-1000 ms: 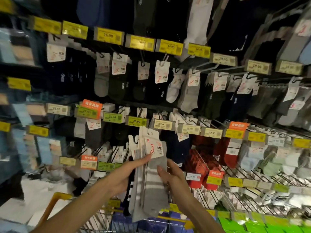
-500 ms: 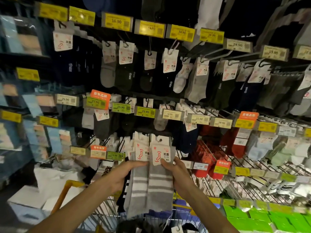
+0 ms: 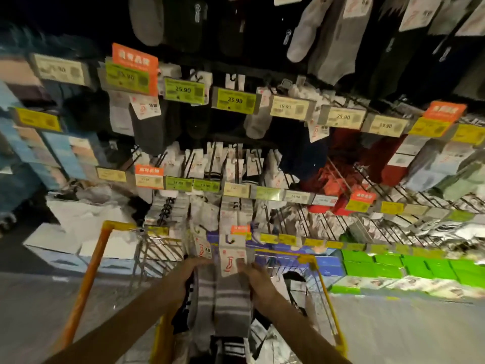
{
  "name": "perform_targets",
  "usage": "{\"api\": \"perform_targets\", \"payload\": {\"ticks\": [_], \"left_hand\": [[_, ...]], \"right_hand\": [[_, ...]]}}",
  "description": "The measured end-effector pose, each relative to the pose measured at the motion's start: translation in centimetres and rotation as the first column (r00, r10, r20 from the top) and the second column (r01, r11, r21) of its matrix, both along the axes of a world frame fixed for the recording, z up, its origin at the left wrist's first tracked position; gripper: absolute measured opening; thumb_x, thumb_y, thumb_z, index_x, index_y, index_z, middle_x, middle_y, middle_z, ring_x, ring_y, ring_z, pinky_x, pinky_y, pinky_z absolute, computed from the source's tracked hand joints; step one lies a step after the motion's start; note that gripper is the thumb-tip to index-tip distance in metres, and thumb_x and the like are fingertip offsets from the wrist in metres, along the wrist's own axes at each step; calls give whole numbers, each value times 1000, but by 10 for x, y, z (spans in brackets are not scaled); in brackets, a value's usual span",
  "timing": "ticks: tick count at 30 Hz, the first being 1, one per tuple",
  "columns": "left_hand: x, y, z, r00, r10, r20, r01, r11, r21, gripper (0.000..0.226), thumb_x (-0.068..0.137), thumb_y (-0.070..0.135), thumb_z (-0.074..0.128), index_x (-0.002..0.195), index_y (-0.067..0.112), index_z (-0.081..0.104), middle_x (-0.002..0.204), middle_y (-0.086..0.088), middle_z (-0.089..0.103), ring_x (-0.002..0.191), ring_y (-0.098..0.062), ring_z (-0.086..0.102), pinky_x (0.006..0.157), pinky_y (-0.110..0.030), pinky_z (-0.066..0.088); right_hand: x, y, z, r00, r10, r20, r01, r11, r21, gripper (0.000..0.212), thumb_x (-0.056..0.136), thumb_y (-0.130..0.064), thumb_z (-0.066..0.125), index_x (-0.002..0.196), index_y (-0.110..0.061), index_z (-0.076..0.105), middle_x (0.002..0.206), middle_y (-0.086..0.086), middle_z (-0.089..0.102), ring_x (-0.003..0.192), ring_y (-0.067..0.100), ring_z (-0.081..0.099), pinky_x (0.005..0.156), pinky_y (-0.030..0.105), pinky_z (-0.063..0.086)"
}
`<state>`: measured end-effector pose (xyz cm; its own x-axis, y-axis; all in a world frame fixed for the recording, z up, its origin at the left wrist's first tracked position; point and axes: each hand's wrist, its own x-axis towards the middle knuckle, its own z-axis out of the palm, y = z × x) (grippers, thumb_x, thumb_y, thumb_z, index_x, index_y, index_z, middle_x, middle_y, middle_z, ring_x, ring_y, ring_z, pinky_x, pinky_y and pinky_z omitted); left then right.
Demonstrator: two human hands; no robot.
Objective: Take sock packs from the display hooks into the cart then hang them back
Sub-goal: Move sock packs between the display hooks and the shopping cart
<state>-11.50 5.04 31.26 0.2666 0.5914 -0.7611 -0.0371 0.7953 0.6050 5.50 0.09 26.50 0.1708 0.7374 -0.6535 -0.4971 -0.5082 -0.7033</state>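
Sock aisle; cart [image 3: 86, 282] with sock packs [image 3: 233, 349]

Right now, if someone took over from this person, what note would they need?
Left hand grips the grey striped sock packs from the left; right hand grips them from the right.
The bundle is over the cart, not released; other socks lie inside.
Done: these packs are off the display hooks.
Left: probably drop them in, then hang everything back.
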Motion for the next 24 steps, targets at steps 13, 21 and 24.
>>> {"api": "perform_targets", "payload": {"ticks": [13,21,24], "left_hand": [[46,63,-42,991,96,-94,-97,995,-8,7,90,9,62,94,8,67,65,-5,74,59,-22,70,56,-29,51],[57,99,-53,997,64,-30,-65,998,-15,32,74,13,70,105,5,67,94,-18,73,87,-35,66,79,-41,54],[60,108,-54,996,90,4,-90,996,-5,15,90,5,53,100,5,63,82,-15,70,79,-31,63,73,-39,52]], "right_hand": [[34,77,-61,999,-16,-34,17,1000,21,18,93,-6,60,110,-1,64,104,22,72,89,36,71,79,46,57],[70,118,-62,997,-76,-32,80,987,141,28,89,-15,67,114,-3,64,107,19,71,94,32,70,77,42,58],[74,130,-58,997,-79,-25,81,984,157,38,84,-20,70,117,-2,63,111,21,70,95,32,70,76,42,59]]}}
